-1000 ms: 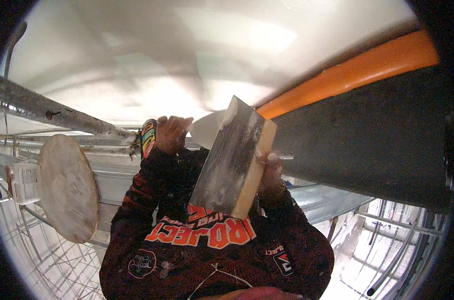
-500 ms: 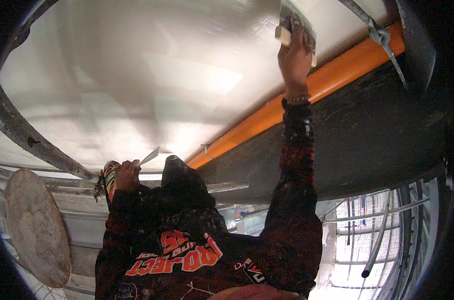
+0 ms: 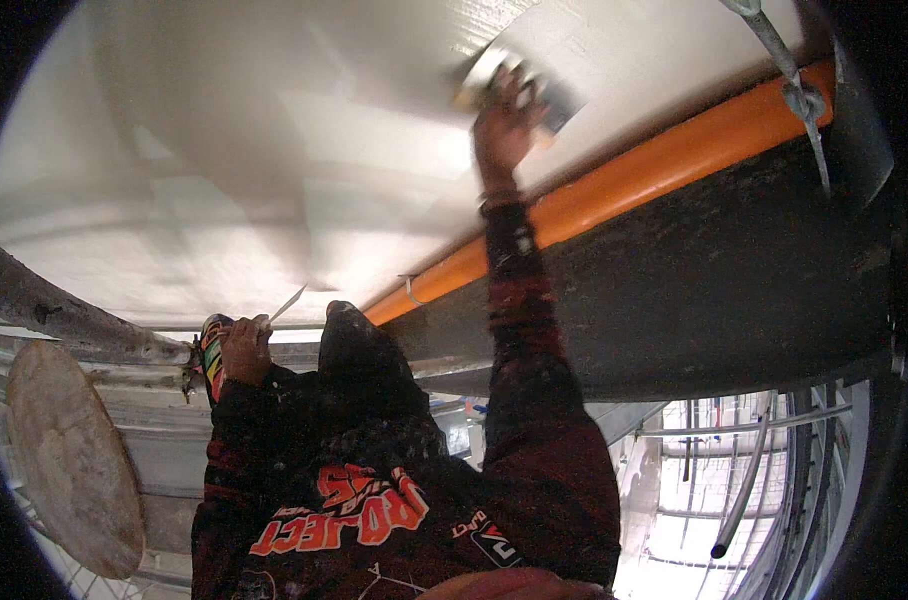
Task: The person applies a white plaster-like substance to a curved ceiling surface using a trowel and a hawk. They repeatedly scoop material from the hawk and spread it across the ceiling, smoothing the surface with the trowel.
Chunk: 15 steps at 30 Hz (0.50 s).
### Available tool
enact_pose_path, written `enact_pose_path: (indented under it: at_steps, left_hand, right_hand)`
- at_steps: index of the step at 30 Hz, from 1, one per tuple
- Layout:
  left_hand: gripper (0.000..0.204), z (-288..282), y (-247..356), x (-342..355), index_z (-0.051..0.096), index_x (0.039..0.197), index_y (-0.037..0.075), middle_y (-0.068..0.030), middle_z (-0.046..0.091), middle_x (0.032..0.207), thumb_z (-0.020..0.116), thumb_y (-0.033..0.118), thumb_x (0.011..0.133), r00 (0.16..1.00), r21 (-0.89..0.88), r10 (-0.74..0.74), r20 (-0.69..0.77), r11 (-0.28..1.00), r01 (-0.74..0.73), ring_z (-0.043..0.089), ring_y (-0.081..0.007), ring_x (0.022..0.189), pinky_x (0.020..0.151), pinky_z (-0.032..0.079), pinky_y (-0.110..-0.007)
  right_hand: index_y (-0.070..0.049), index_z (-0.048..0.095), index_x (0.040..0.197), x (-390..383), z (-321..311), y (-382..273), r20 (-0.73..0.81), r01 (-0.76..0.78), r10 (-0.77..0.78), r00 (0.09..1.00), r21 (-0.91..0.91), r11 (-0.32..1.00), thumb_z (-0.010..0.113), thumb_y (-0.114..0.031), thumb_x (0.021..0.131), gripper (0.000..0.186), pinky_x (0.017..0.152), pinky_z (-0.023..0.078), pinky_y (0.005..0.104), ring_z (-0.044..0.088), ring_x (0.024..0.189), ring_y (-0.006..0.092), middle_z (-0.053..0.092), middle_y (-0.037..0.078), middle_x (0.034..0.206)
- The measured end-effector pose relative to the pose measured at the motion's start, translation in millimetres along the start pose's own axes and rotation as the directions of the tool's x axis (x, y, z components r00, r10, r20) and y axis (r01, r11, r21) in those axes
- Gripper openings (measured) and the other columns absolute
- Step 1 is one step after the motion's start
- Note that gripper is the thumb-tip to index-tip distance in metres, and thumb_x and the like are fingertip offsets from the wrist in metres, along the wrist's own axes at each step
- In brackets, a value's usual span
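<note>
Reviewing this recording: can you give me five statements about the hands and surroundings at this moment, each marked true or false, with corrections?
1. The right hand is higher in the view than the left hand. True.
2. The right hand is empty. False: it holds a flat-bladed spreader, blurred in the picture.
3. A thin blade sticks out from the left hand. True.
4. The long tube running beside the dark panel is blue. False: it is orange.
5. The round board stands at the right side of the view. False: it is at the left.
</note>
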<state>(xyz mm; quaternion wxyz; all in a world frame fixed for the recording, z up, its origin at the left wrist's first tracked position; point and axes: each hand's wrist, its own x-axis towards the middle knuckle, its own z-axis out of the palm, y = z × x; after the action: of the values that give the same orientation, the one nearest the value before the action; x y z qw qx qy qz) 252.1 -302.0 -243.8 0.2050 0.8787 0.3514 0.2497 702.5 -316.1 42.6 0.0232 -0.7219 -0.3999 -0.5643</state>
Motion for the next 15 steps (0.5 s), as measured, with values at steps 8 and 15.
enact_pose_path:
  at_steps: [8, 15]
  left_hand:
    - [0.025, 11, -8, 9, 0.063, 0.108, 0.009, -0.0118, 0.062, 0.091, 0.054, 0.025, 0.092, 0.979, 0.078, -0.065, 0.193, 0.996, 0.05, 0.059, -0.0322, 0.092, 0.081, 0.041, -0.046]
    - [0.024, 6, -5, 11, 0.063, 0.108, 0.009, -0.0129, 0.061, 0.096, 0.056, 0.023, 0.09, 0.993, -0.039, -0.058, 0.106, 0.997, 0.062, 0.059, -0.0314, 0.094, 0.083, 0.041, -0.044]
  right_hand:
    - [-0.008, 0.029, 0.148, -149, -29, -52, 0.284, 0.04, -0.187, 0.94, 0.454, 0.89, 0.045, -0.006, 0.085, 0.064, 0.112, 0.013, 0.0628, 0.025, 0.14, 0.0404, 0.026, 0.017, 0.153]
    - [-0.008, 0.032, 0.146, 108, -83, 104, -0.263, 0.187, -0.155, 0.952, 0.101, 0.977, 0.055, -0.017, 0.085, 0.066, 0.108, 0.027, 0.0591, 0.032, 0.136, 0.0389, 0.03, 0.017, 0.151]
